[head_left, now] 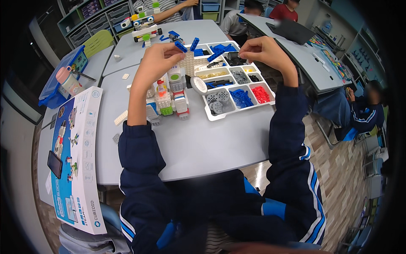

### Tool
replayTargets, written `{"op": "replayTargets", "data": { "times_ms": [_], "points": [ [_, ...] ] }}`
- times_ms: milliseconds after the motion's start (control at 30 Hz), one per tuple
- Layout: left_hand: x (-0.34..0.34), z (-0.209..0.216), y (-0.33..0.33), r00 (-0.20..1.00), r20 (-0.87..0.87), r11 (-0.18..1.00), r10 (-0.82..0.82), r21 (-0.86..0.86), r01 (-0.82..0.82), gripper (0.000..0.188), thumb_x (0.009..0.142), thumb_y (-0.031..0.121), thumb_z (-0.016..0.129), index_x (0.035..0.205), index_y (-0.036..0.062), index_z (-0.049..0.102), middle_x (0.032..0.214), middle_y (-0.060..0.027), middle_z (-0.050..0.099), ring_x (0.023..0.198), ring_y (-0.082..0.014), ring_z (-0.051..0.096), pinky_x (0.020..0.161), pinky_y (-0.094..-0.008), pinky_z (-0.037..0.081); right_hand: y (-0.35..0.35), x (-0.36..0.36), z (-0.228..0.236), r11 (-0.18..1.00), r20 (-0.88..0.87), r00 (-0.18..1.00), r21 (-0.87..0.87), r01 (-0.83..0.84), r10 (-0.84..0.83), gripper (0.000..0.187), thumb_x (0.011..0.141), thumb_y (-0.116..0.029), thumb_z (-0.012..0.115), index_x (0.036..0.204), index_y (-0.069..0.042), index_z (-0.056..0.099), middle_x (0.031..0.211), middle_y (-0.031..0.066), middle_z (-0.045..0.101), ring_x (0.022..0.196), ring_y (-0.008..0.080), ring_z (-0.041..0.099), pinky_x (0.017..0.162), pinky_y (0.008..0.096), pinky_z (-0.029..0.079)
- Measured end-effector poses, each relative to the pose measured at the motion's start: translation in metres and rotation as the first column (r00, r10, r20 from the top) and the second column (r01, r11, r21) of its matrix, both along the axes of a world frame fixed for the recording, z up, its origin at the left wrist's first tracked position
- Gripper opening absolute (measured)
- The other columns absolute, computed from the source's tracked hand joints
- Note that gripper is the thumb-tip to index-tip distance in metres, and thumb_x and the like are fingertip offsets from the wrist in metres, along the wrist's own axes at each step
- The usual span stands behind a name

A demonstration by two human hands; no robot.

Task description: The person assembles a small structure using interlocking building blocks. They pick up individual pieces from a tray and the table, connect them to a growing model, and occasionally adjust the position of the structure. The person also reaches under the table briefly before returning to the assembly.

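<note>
My left hand [157, 63] reaches over the block model, its fingers closed at the lower end of a short blue beam [181, 46]. Just right of it, another blue beam [194, 44] stands tilted above a beige studded plate [188, 63]. Below my left wrist sits the model [164, 99], built of white, grey, green and red blocks. My right hand [264, 53] hangs over the far right of a white sorting tray [218, 116], thumb and fingertips pinched together. Whatever is between them is too small to tell. A longer blue beam [216, 53] lies across the tray's compartments.
A large printed box [80, 161] with a phone [54, 164] on it lies at the left. Behind it are a pink bottle [69, 80] and a blue bin [63, 91]. Another wheeled model [146, 33] stands on the far table. Several people sit around the room.
</note>
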State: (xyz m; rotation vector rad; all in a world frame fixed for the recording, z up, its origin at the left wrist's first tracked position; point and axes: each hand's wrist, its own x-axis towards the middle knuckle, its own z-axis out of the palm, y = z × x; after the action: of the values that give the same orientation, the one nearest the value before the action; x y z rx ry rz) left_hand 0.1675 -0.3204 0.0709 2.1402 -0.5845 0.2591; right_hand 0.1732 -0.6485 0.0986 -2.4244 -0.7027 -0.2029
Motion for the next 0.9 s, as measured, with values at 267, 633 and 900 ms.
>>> {"op": "replayTargets", "data": {
  "times_ms": [267, 633, 900],
  "points": [
    [0.003, -0.002, 0.000, 1.000, 0.009, 1.000, 0.020, -0.009, -0.020, 0.025, 0.087, 0.016, 0.070, 0.104, -0.0029, 0.072, 0.096, -0.0145, 0.075, 0.087, -0.0192, 0.072, 0.081, -0.0303, 0.056, -0.035, 0.069, -0.072, 0.952, -0.199, 0.949, -0.234, 0.197, -0.246, 0.016, 0.077, -0.012, 0.075, 0.086, 0.001, 0.077, 0.073, 0.0130, 0.073, 0.063, 0.0167, 0.072, 0.064, 0.0284, 0.056],
    [0.006, -0.005, 0.001, 1.000, 0.011, 1.000, -0.006, -0.023, 0.006, 0.025, 0.088, 0.013, 0.069, 0.107, -0.0025, 0.072, 0.096, -0.0144, 0.075, 0.087, -0.0181, 0.072, 0.081, -0.0299, 0.056, -0.066, 0.097, -0.121, 0.822, 0.000, 0.859, -0.289, 0.490, -0.512, 0.022, 0.073, -0.018, 0.079, 0.090, -0.004, 0.079, 0.084, 0.0194, 0.074, 0.081, 0.0335, 0.073, 0.078, 0.0395, 0.058],
    [0.006, -0.006, 0.002, 1.000, 0.015, 1.000, -0.010, -0.024, 0.011, 0.025, 0.088, 0.013, 0.069, 0.108, -0.0020, 0.072, 0.096, -0.0144, 0.075, 0.087, -0.0184, 0.072, 0.082, -0.0305, 0.056, -0.058, 0.096, -0.137, 0.825, 0.121, 0.855, -0.227, 0.518, -0.504, 0.020, 0.067, -0.018, 0.084, 0.083, -0.008, 0.079, 0.083, 0.0180, 0.073, 0.084, 0.0347, 0.072, 0.079, 0.0406, 0.058]
  ]
}}
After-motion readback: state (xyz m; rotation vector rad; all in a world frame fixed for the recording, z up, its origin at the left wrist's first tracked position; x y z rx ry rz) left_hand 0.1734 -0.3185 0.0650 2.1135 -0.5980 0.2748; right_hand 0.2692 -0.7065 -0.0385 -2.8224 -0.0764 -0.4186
